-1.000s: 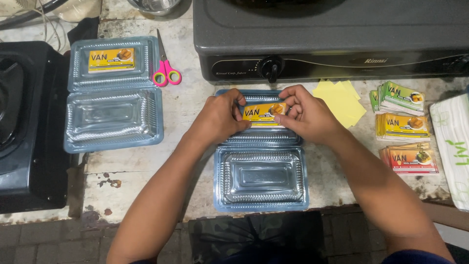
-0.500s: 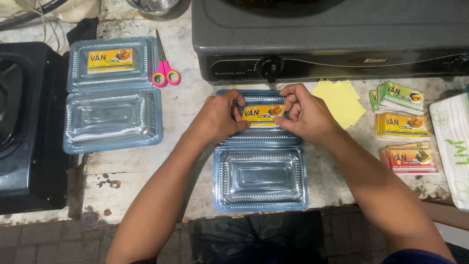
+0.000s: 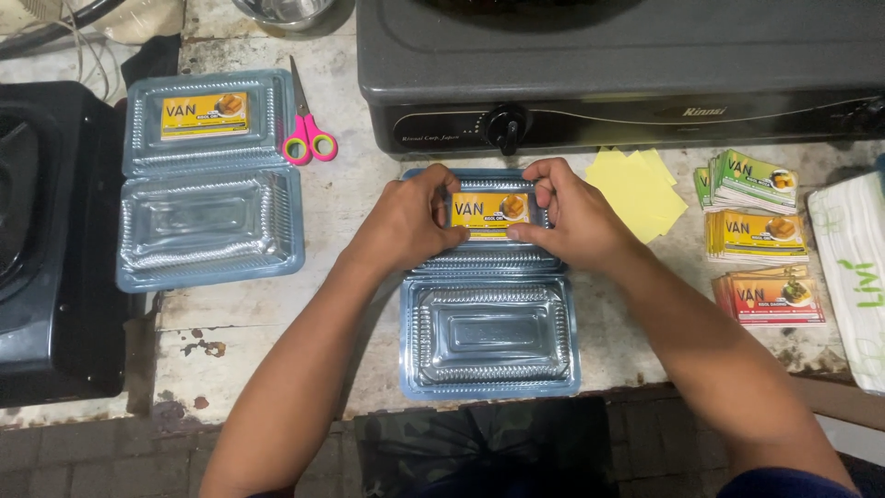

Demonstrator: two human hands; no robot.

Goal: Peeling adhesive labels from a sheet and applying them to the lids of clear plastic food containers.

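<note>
Sticker (image 3: 489, 209), yellow and rectangular, lies flat on the lid half of our open clear plastic box (image 3: 489, 286) at the worktop's centre. Our left hand (image 3: 412, 221) sits at the sticker's 9 o'clock, fingers curled, thumb and fingertips pinching its left edge. Our right hand (image 3: 564, 214) sits at 3 o'clock, likewise pinching the right edge. A second open box (image 3: 210, 180), already carrying a sticker, lies at 9 o'clock, well apart. Pink scissors (image 3: 306, 129) lie at 10 o'clock, the stove (image 3: 618, 74) at 12 o'clock, and sticker stacks (image 3: 758, 235) at 3 o'clock.
</note>
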